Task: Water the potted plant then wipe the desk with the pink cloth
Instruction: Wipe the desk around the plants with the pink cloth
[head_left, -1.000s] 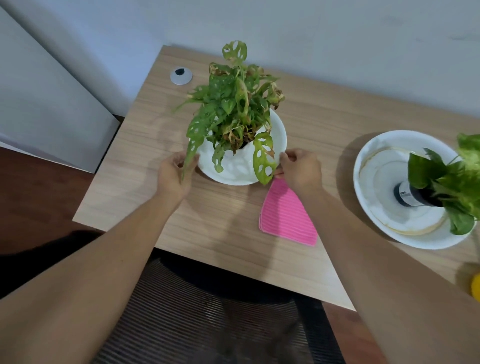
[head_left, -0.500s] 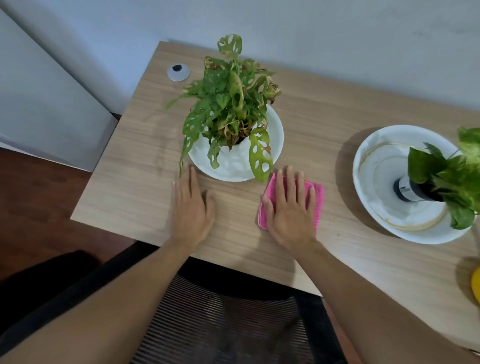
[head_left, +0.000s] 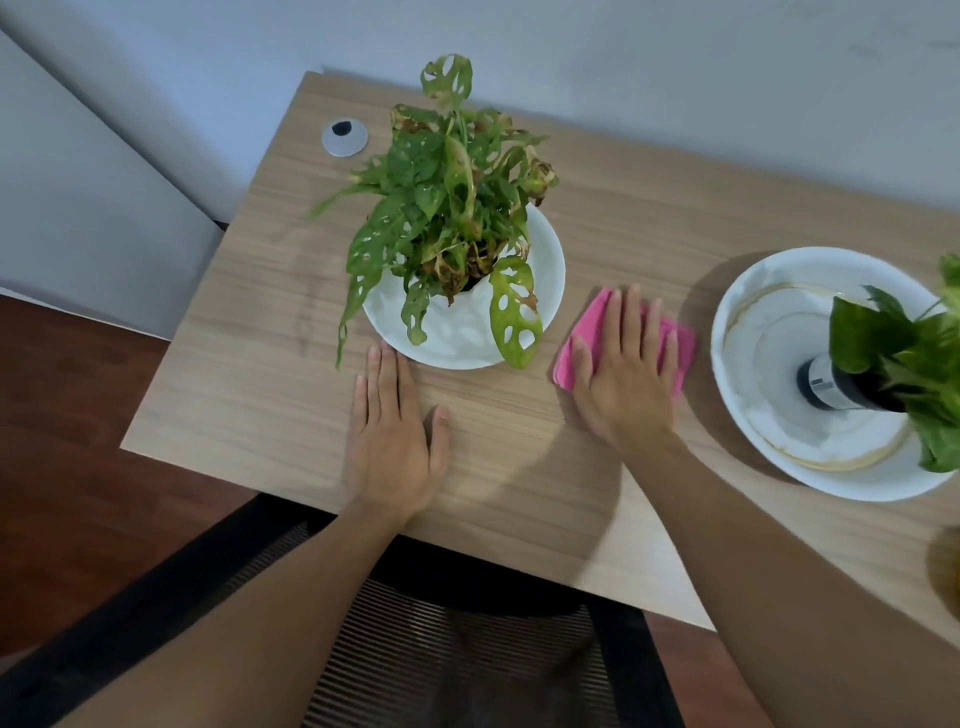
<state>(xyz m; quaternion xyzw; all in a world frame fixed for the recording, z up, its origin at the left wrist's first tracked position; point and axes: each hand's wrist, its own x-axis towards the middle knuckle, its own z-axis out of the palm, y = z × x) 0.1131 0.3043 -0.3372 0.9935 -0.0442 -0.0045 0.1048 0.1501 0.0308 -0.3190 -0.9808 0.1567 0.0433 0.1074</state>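
A leafy potted plant with holed leaves stands in a white dish on the wooden desk. My left hand lies flat on the desk just in front of the dish, fingers together. My right hand presses flat on the folded pink cloth, which lies on the desk between the two white dishes. Most of the cloth is hidden under my palm.
A second white dish at the right holds a dark bottle with green leaves. A round grey cable cap sits at the desk's far left. A yellow object peeks in at the right edge. A mesh chair is below the desk.
Both hands left the plant dish and went flat on the desk. My right hand, on the pink cloth, has slid it to the right, toward the second dish.
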